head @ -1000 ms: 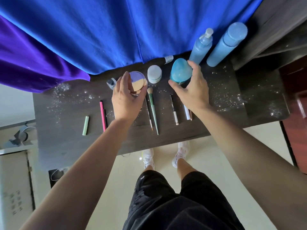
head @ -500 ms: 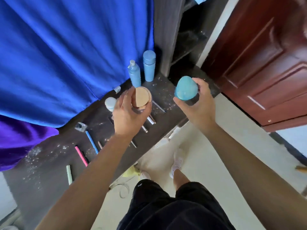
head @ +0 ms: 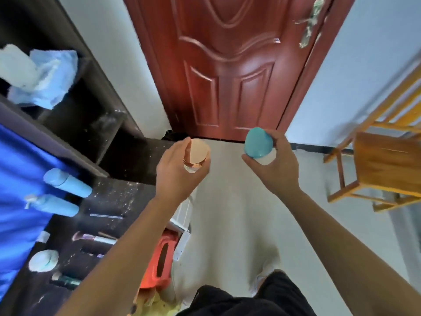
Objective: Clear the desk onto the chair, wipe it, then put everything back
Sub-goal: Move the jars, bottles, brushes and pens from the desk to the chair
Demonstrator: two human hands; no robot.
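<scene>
Holding two items off the surface, chair waiting to my right.

My left hand [head: 180, 172] is gripping a round compact with a peach lid and rose-gold rim [head: 198, 153]; my right hand [head: 273, 165] is gripping a teal egg-shaped case on a white base [head: 258, 143]. The orange wooden chair [head: 387, 163] is standing right of my right hand, the nearer one. I am reading no labels.

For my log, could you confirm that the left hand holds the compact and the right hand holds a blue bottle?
Not quite: in the head view the right hand holds the teal case, not a bottle. The left hand does hold the compact.
</scene>
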